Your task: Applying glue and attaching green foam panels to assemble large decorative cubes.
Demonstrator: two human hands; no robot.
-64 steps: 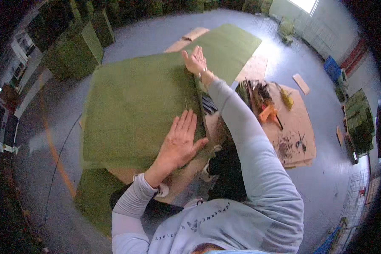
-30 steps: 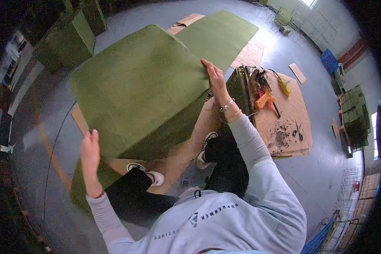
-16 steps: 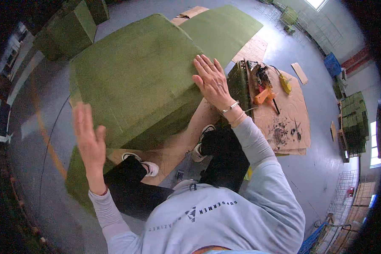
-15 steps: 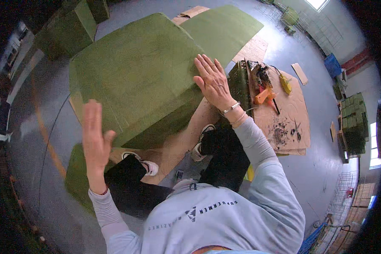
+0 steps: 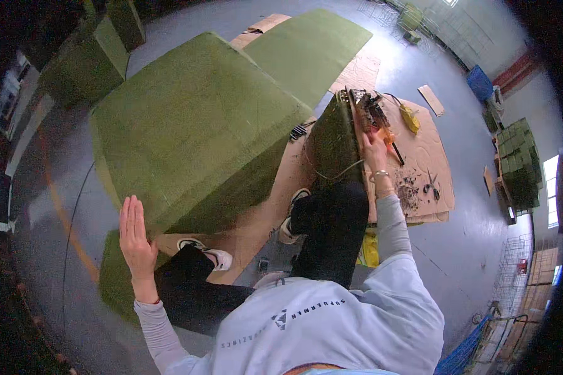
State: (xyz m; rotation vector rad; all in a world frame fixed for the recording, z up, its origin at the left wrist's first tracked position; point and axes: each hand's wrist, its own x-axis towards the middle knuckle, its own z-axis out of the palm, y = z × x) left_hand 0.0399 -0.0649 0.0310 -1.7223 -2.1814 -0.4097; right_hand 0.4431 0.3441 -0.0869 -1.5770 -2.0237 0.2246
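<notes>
Green panel [image 5: 194,131] edge touches left hand [image 5: 136,240] fingers [image 5: 131,209].

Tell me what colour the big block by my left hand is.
Olive green, seen in the head view: the big block beside the left hand.

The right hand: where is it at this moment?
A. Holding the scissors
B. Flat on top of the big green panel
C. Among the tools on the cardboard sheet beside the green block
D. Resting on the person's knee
C: the right hand reaches among the orange-handled tools by the small green block on the cardboard sheet; the scissors lie apart, and the left hand is at the big green panel.
</notes>
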